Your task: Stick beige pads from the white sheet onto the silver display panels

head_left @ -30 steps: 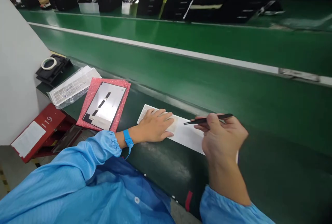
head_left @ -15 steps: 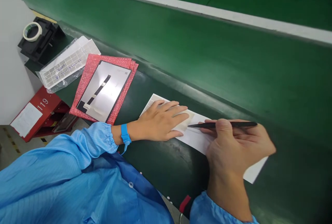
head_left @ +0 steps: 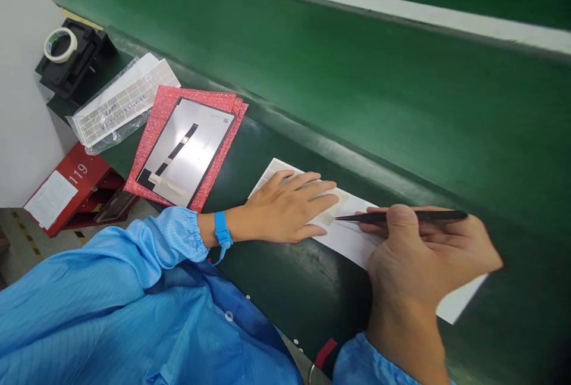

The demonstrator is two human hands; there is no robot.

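Note:
A long white sheet (head_left: 345, 241) with beige sticker pieces at its left part lies on the green bench. My left hand (head_left: 289, 206) rests flat on that left part, fingers spread, covering much of the stickers. Between the thumb and fingers of my right hand (head_left: 414, 254) are black tweezers (head_left: 401, 216). Their tips point left and meet the edge of a beige sticker (head_left: 332, 212) just beside my left fingertips. Whether the tips grip the sticker, I cannot tell. My right hand hides part of the sheet.
To the left, a display panel (head_left: 207, 129) with a dark flex strip lies on pink bubble bags (head_left: 147, 135). Beyond are sticker sheets in a clear bag (head_left: 120, 108), a tape roll (head_left: 60, 45) on a black fixture (head_left: 89, 55), and a red bin (head_left: 82, 180) marked 119.
The whole view has shifted slightly, so things appear further right. Both hands and the tweezers keep nearly the same place on the sheet.

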